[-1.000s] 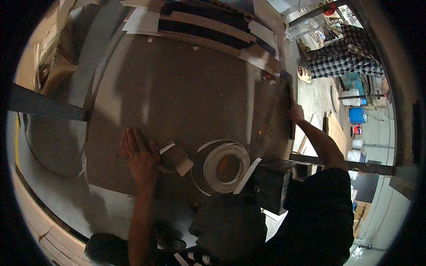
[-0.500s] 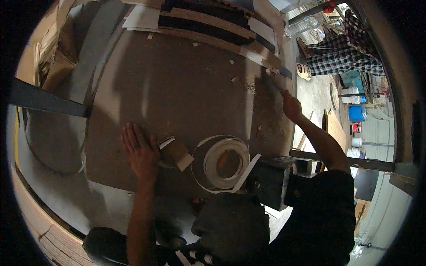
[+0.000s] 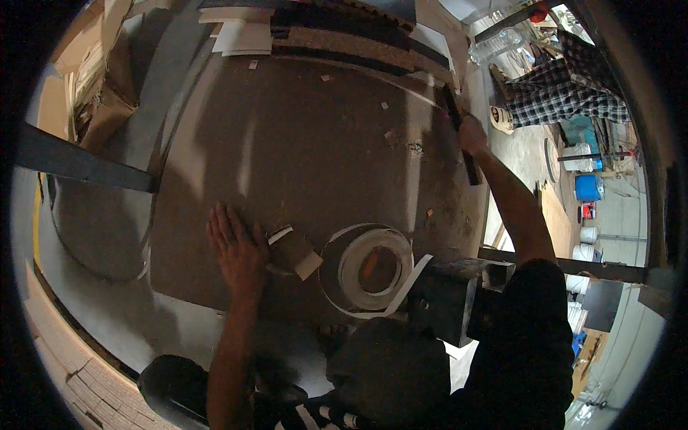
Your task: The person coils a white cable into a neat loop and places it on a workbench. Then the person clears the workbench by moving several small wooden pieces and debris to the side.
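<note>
My left hand [image 3: 238, 254] lies flat on the brown tabletop [image 3: 308, 143], fingers stretched out. Close beside its thumb is a small brown block [image 3: 299, 259] with pale edges. Farther right stands a roll of white edge-banding tape [image 3: 349, 266], its loose end curling out. At the far right edge of the tabletop my right hand [image 3: 471, 136] is closed around a long, narrow, dark strip [image 3: 469, 168]. The strip points away from me, and its exact kind cannot be made out.
Stacked dark and brown board strips [image 3: 344, 46] line the far edge, with white pieces [image 3: 244, 37] at their left. A dark metal box [image 3: 444, 301] sits at the near right. Crumbs and chips [image 3: 416, 149] dot the tabletop. Beyond the right side, a person in checked trousers [image 3: 566, 93] is visible.
My right hand has shifted slightly away from me, and the dark strip now shows in it lengthwise; earlier only something thin stuck out from the fingers. My left hand stays flat on the tabletop.
</note>
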### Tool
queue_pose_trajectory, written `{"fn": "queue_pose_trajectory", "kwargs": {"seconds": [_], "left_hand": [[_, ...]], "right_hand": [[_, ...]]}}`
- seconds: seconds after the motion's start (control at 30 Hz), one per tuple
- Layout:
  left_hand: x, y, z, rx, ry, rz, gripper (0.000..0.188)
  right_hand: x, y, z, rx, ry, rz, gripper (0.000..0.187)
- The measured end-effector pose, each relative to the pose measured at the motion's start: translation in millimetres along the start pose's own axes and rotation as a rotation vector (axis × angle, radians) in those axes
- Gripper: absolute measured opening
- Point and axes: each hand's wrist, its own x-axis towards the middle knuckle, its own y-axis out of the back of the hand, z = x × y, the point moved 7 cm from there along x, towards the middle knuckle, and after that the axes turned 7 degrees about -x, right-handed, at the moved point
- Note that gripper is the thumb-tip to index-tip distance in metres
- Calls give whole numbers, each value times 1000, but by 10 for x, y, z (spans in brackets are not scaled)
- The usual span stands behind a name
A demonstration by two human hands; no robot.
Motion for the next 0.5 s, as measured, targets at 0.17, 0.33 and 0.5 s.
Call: {"fn": "queue_pose_trajectory", "kwargs": {"seconds": [0.17, 0.33, 0.5], "left_hand": [[-25, 58, -71, 1, 38, 3, 55], [-31, 27, -41, 13, 9, 30, 55], [-49, -57, -59, 31, 11, 21, 58]], "right_hand": [[-376, 422, 181, 122, -26, 66, 50], [-654, 94, 309, 19, 132, 198, 51], [-654, -184, -150, 1606, 565, -15, 49]]}}
